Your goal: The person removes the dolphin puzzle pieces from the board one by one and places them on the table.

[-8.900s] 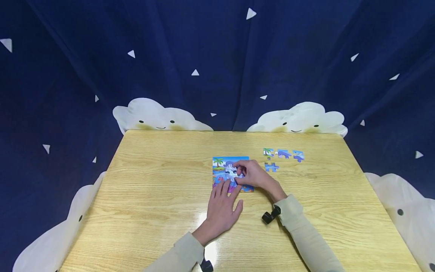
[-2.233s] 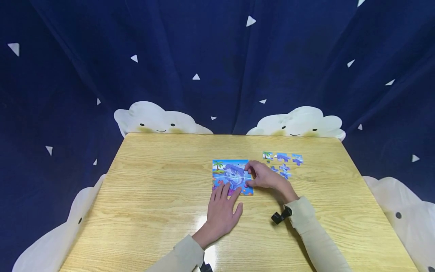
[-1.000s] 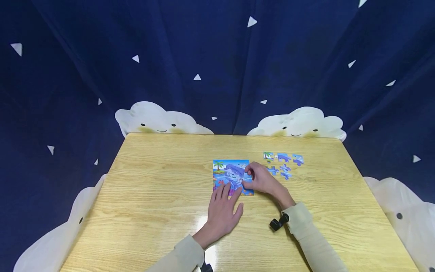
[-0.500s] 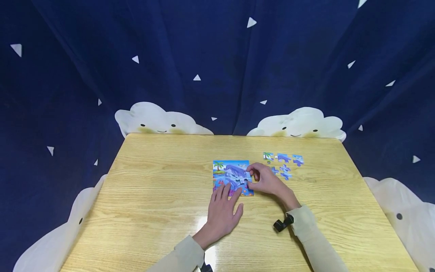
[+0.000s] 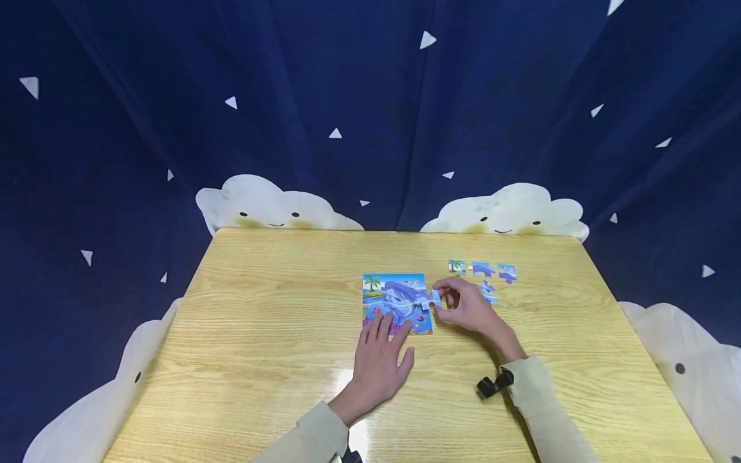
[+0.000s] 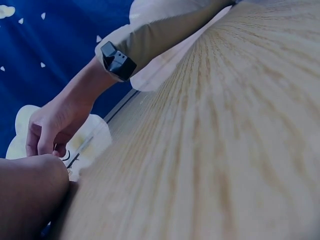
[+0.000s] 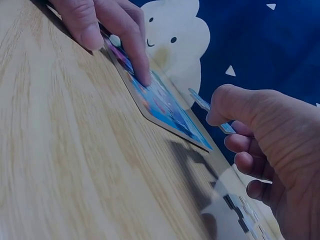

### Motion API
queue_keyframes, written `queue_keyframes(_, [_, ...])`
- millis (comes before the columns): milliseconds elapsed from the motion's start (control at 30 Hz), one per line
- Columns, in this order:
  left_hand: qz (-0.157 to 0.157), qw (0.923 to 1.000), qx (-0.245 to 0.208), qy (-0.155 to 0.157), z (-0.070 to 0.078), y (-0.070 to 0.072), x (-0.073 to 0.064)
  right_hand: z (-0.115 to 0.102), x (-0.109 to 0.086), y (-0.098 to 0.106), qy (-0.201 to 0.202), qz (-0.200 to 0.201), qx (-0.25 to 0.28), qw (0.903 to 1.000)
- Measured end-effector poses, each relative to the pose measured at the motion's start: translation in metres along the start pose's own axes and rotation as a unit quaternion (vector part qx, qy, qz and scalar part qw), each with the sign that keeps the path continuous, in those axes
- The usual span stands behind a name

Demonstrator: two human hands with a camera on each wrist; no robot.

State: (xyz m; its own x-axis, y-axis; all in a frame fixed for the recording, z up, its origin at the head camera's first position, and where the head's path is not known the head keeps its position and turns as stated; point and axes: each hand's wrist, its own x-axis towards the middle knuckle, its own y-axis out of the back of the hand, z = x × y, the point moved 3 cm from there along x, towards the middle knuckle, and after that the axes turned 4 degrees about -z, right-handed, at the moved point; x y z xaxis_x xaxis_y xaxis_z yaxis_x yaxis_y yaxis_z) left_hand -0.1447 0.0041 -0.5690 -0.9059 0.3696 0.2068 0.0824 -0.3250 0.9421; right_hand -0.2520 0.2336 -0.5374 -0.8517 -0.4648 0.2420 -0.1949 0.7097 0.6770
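Note:
In the head view a dolphin picture puzzle board [image 5: 399, 289] lies at the middle of the table. My left hand [image 5: 379, 357] rests its straight fingertips on the board's lower edge. Just off the right edge, my right hand [image 5: 470, 312] pinches a blue and white jigsaw piece [image 5: 429, 300] between thumb and fingers. The right wrist view shows this piece raised above the tabletop, tilted, its shadow falling beside the board. Several loose jigsaw pieces [image 5: 483, 269] lie to the right, partly hidden by the right hand.
The wooden table [image 5: 260, 321] has a far edge lined with white cloud cushions [image 5: 503, 209]. A dark blue curtain [image 5: 289, 96] with white triangles hangs behind. A small black camera [image 5: 494, 384] is strapped to the right wrist.
Since the earliest frame, loose pieces have been added in the lower group at right. Over the last second, my right hand has lifted a jigsaw piece and drawn it rightward. My left hand stays put.

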Motion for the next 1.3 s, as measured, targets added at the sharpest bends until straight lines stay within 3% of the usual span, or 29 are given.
queue_keyframes(600, [-0.004, 1.0000, 0.003, 0.002, -0.001, -0.004, 0.000, 0.016, -0.029, 0.040, -0.043, 0.057, 0.002, 0.9974])
queue_keyframes(1300, [-0.004, 1.0000, -0.007, 0.003, -0.001, -0.005, 0.000, 0.058, -0.071, 0.090, -0.098, 0.098, -0.018, 0.9902])
